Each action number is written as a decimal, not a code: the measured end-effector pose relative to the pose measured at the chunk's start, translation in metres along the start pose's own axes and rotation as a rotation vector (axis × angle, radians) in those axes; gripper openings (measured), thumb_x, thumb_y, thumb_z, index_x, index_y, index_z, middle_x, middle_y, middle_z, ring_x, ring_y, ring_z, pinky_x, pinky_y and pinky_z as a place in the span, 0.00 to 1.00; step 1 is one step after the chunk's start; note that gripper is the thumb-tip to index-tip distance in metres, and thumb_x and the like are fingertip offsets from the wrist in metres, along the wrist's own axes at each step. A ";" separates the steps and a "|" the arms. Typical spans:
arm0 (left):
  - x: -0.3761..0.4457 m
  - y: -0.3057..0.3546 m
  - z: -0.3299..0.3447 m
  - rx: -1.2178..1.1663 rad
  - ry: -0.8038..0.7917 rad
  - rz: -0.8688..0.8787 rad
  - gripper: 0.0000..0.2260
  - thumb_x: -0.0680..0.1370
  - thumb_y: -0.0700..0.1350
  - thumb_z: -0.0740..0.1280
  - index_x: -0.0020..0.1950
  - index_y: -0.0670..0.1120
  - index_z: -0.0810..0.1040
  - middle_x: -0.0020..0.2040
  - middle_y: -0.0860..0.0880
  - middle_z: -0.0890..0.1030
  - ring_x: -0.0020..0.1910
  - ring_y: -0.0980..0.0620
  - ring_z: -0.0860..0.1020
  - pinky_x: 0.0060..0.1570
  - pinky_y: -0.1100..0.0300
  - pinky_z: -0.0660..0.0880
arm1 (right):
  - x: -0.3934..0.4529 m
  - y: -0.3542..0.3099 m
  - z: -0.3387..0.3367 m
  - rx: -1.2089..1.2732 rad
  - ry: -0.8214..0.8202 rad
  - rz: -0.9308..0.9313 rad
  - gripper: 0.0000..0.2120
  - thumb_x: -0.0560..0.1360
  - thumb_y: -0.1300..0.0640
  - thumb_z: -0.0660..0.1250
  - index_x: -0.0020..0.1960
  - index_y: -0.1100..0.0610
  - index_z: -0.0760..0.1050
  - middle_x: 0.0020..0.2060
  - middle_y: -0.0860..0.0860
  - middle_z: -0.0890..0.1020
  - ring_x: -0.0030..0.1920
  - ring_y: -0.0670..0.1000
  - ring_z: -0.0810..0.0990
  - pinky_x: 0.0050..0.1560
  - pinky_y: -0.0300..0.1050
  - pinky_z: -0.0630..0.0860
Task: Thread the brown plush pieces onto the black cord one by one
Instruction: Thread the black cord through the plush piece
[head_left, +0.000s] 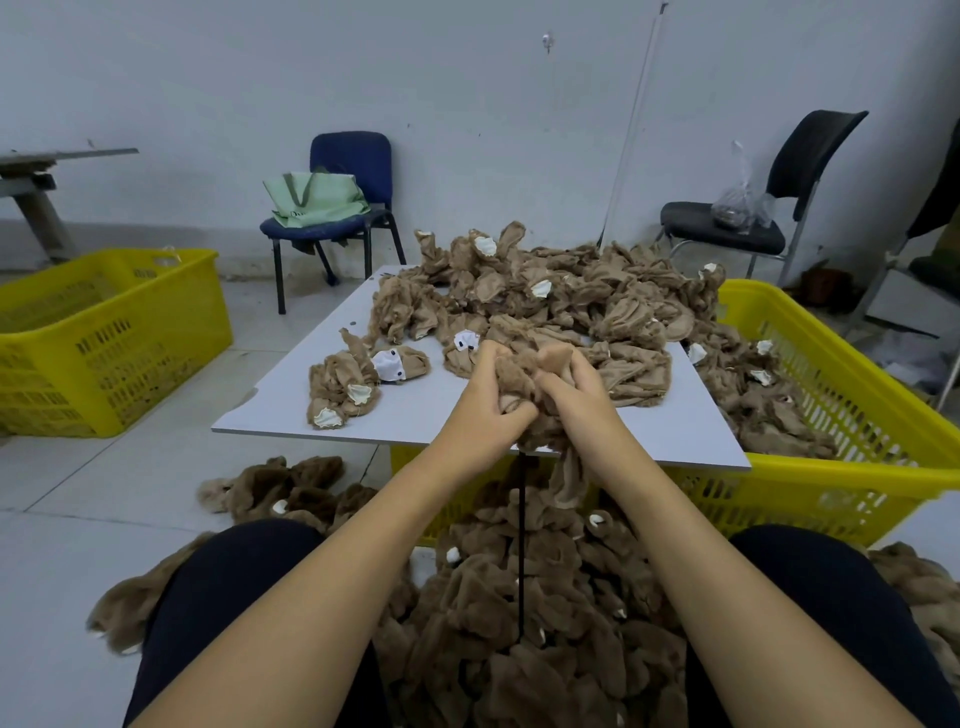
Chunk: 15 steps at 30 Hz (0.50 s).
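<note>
1. A yellow crate (104, 338) stands on the floor at far left, well apart from the table.
2. A blue chair (343, 208) stands by the back wall with a green bag (317, 200) on its seat.
3. The white table (291, 384) carries a small clump of plush (348, 387) near its left edge, with white patches showing.
4. A larger plush heap (545, 291) covers the table's far half and spills right over the edge.
5. The left hand (480, 400) has its fingers curled round a brown piece (519, 379), above the table's near edge.
6. The right hand (571, 384) grips the same piece just beside the left, thumb up and fingers closed into the fabric; the two hands almost touch.
7. Part of that piece hangs below the hands, past the table edge.
8. The black cord (521, 545) drops straight down from under the hands into the pile below.
9. The threaded pile (545, 623) lies on the floor between the person's knees and spreads left and right.
10. A second yellow crate (857, 415) sits under and beside the table's right side, holding more plush.
11. A black chair (753, 218) stands at the back right, with a clear plastic bag (737, 202) on its seat.
</note>
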<state>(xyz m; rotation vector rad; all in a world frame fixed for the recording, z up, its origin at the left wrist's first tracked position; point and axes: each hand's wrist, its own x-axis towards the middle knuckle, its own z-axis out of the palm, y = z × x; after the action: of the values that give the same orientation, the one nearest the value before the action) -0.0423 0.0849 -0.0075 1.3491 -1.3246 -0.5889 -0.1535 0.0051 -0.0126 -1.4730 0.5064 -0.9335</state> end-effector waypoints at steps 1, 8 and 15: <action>0.000 0.000 0.001 0.052 -0.015 0.002 0.10 0.75 0.41 0.64 0.53 0.45 0.64 0.37 0.49 0.67 0.34 0.51 0.66 0.36 0.52 0.63 | 0.000 -0.001 -0.001 -0.005 -0.012 -0.017 0.12 0.79 0.68 0.60 0.45 0.52 0.74 0.41 0.50 0.80 0.40 0.45 0.81 0.38 0.37 0.78; 0.009 0.005 -0.004 0.396 0.082 0.123 0.10 0.80 0.56 0.58 0.45 0.51 0.66 0.47 0.54 0.65 0.50 0.52 0.66 0.48 0.57 0.62 | -0.002 0.008 -0.006 -0.127 -0.092 -0.113 0.01 0.76 0.56 0.65 0.48 0.52 0.74 0.42 0.47 0.78 0.45 0.45 0.79 0.45 0.40 0.79; 0.008 0.006 -0.011 0.092 0.059 0.046 0.09 0.84 0.42 0.62 0.54 0.56 0.76 0.46 0.58 0.81 0.41 0.64 0.78 0.39 0.70 0.73 | -0.001 -0.005 -0.007 -0.132 -0.049 -0.089 0.10 0.71 0.66 0.64 0.46 0.52 0.75 0.45 0.51 0.83 0.44 0.52 0.85 0.38 0.44 0.81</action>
<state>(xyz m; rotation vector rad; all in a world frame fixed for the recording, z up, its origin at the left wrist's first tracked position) -0.0328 0.0827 0.0035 1.3964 -1.3450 -0.4577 -0.1610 0.0021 -0.0089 -1.6451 0.4772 -0.9453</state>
